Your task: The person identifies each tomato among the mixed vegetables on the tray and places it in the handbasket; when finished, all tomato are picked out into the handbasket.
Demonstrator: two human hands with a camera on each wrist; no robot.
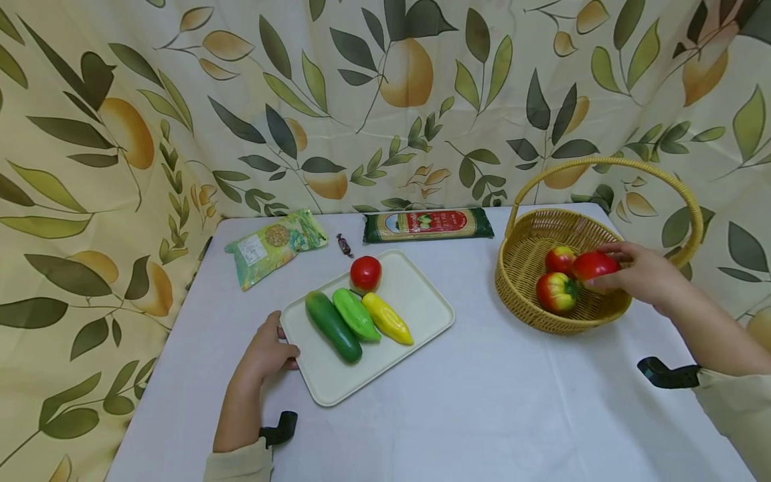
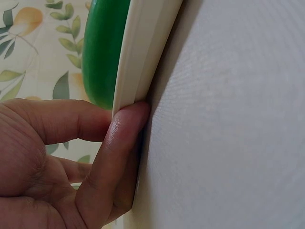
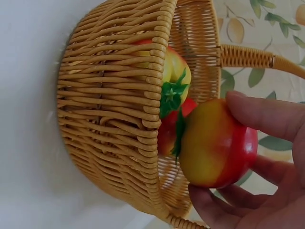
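Work at the basket (image 1: pixel 517 302) is standing partway, as far as this moment is showing. The right grip (image 1: pixel 641 273) is pinching a red-and-yellow fruit (image 1: pixel 595 266) between thumb and fingers, holding it at the basket's mouth with its leafy end facing inward. A second fruit (image 1: pixel 561 259) and a third fruit (image 1: pixel 557 292) are already lying loose inside, near the held one; whether it is touching either is not showing clearly. The release is remaining undone. Whether the held fruit is going in or coming out, these pictures aren't telling.

At the other side, the left grip (image 1: pixel 269 349) is pinching the near-left rim of the tray (image 1: pixel 421 298), one digit pressing above the edge and another below. The tray is lying aslant, apparently resting on the desk (image 1: pixel 458 408), and is already carrying four things: a tomato (image 1: pixel 365 274) at its far edge, then a cucumber (image 1: pixel 333 327), a green pepper (image 1: pixel 357 314) and a yellow pepper (image 1: pixel 388 319), lying side by side.

Behind the tray, a packet (image 1: pixel 277 244), a candy (image 1: pixel 345 246) and a pasta pack (image 1: pixel 429 225) are lying on the desk, apart from both grips and seemingly playing no part in this step.
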